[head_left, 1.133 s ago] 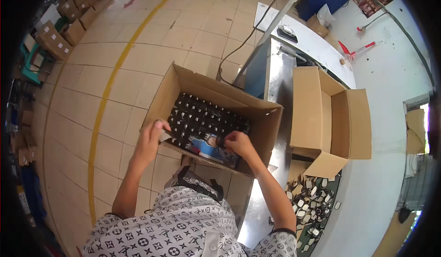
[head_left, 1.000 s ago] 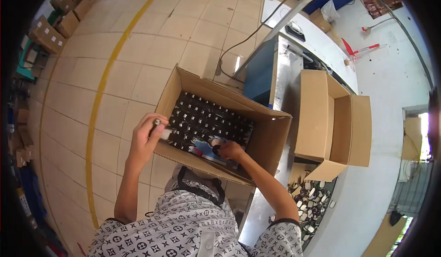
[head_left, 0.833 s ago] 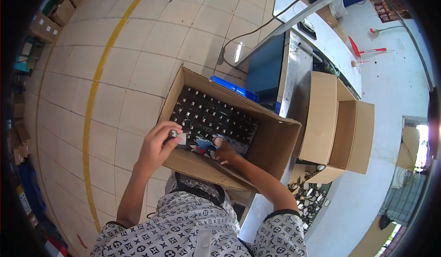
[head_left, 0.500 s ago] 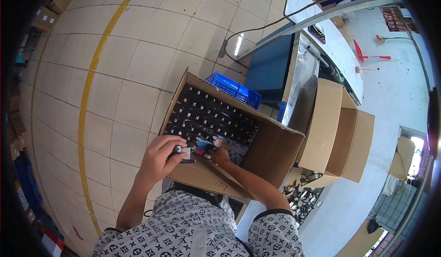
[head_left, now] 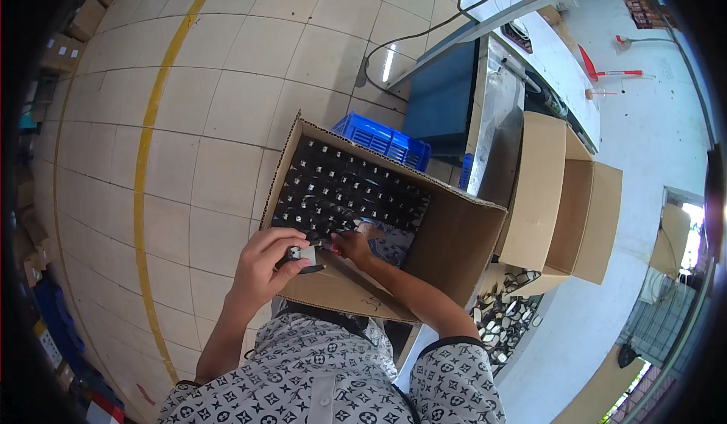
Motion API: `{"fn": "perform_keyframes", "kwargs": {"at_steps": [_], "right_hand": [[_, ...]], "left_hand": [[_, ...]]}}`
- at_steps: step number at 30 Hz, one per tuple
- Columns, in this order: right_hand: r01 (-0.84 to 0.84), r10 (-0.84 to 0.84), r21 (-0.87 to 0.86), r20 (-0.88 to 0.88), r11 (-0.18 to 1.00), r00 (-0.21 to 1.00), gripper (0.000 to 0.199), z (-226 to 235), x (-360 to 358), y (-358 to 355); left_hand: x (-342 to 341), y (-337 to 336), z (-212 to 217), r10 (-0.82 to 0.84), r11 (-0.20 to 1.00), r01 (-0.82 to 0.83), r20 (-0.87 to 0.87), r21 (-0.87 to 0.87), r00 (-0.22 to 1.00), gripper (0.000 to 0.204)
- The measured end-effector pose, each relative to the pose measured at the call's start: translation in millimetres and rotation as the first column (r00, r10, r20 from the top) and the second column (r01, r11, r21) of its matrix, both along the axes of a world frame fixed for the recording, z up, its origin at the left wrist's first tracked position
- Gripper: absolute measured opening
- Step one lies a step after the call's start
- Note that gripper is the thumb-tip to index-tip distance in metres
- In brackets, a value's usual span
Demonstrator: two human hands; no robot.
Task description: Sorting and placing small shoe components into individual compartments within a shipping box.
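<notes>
- The left hand was closed around a small white and black part, held just over the near wall of the big cardboard box.
- The right hand reached over that same near wall into the box, fingers pinched on something small; what it was I could not tell.
- Both hands sat close together at the box's near left corner, the part between them.
- The box stood open, its floor packed with rows of small dark parts, with a lighter patch beside the right hand.
- Right of the box, a tray of loose black and white pieces lay low by the person's right elbow.
- Beyond that stood a second open cardboard box.
- Behind the big box a blue plastic crate rested on the tiled floor, next to a blue cabinet.
- A yellow line ran along the floor on the left.
</notes>
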State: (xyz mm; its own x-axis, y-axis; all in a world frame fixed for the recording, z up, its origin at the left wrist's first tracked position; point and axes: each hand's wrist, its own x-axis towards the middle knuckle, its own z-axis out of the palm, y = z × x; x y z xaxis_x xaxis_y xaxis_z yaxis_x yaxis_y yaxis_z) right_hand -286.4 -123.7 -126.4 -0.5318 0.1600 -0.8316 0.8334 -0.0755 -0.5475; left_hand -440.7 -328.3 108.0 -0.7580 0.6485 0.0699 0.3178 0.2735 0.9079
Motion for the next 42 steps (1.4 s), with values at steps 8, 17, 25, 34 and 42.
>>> {"fn": "perform_keyframes", "kwargs": {"at_steps": [8, 17, 25, 34, 42], "right_hand": [[0.13, -0.137, -0.046, -0.192, 0.99, 0.972, 0.034, 208, -35, 24], [0.047, -0.034, 0.157, -0.082, 0.986, 0.996, 0.019, 144, -4, 65], [-0.246, 0.209, 0.293, 0.15, 0.924, 0.966, 0.01, -29, 22, 80], [0.039, -0.043, 0.462, 0.0, 0.886, 0.999, 0.025, -41, 19, 62], [-0.331, 0.562, 0.642, -0.192, 0.692, 0.804, 0.026, 100, -19, 50]], "left_hand": [[7, 38, 14, -0.092, 0.983, 0.137, 0.31, -0.125, 0.946, 0.05], [4, 132, -99, -0.59, 0.474, 0.592, 0.264, -0.652, 0.763, 0.053], [10, 162, -162, -0.617, 0.444, 0.466, 0.116, -0.766, 0.778, 0.017], [43, 173, -213, -0.905, 0.314, 0.5, -0.094, -0.807, 0.416, 0.014], [18, 129, -301, -0.758, 0.636, 0.518, -0.336, -0.572, 0.56, 0.014]]}}
